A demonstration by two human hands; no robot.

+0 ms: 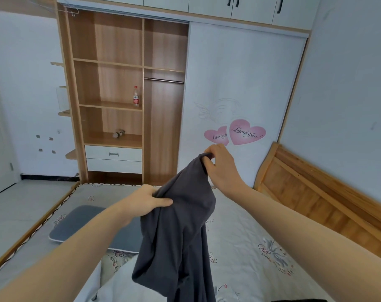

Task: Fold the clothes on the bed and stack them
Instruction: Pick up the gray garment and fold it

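Nearest to us, at the bottom edge, we see a pale light-coloured cloth lying rumpled on the bed, whose grey quilted cover carries small embroidered hearts and flowers. Hanging down over that cloth is the dark grey garment, held up in the air above the mattress with its lower folds dangling loosely toward us.

We see both bare arms reaching forward to it. The left hand has its grip closed on a bunched upper edge of the garment, thumb lying along the front of the fabric and fingers curled behind it. The right hand is raised higher and a little farther off, and its grip pinches the topmost corner of the garment between thumb and curled fingers, so the cloth slopes down from right to left between the two hands.

Beyond the left forearm, a folded blue-grey garment with a pale edge lies flat on the bed near its left side. To the right stands a wooden headboard against the wall.

Farthest off is the wardrobe with open wooden shelves; a plastic bottle with a red label stands on one shelf, and the white sliding door bears two pink hearts.
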